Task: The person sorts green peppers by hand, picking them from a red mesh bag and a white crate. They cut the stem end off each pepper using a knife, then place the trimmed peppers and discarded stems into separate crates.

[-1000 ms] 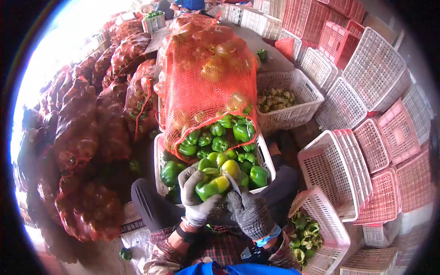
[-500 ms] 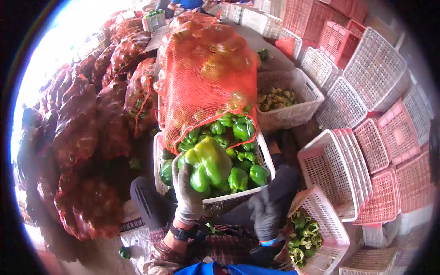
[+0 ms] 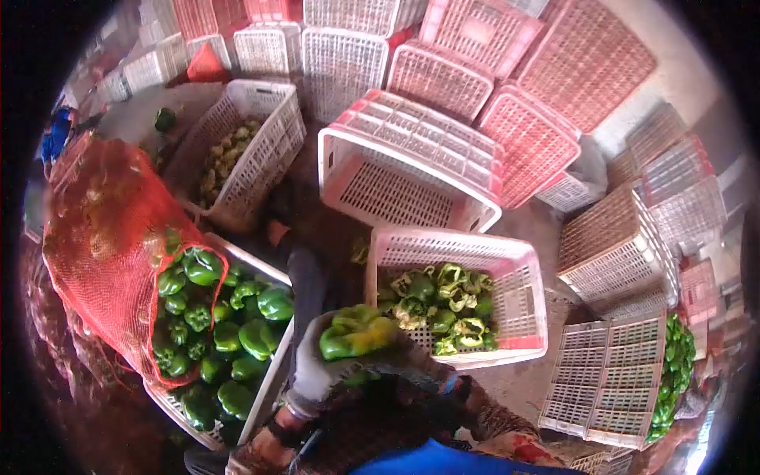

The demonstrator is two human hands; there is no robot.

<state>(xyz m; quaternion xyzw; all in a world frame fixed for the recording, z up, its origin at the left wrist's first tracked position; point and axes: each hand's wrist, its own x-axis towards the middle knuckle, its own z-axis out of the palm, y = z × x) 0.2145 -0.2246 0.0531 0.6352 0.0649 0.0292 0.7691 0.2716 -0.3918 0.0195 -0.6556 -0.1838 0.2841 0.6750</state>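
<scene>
head view: the left hand, in a pale glove, has its fingers curled around a green-yellow pepper. the right hand is dark and partly hidden beside it; its finger opening and hold cannot be told. the pepper appears between the right edge of the white crate and the near-left corner of the pink-white crate. a red net bag overlaps the white crate. open floor borders the pink-white crate's near edge.
</scene>
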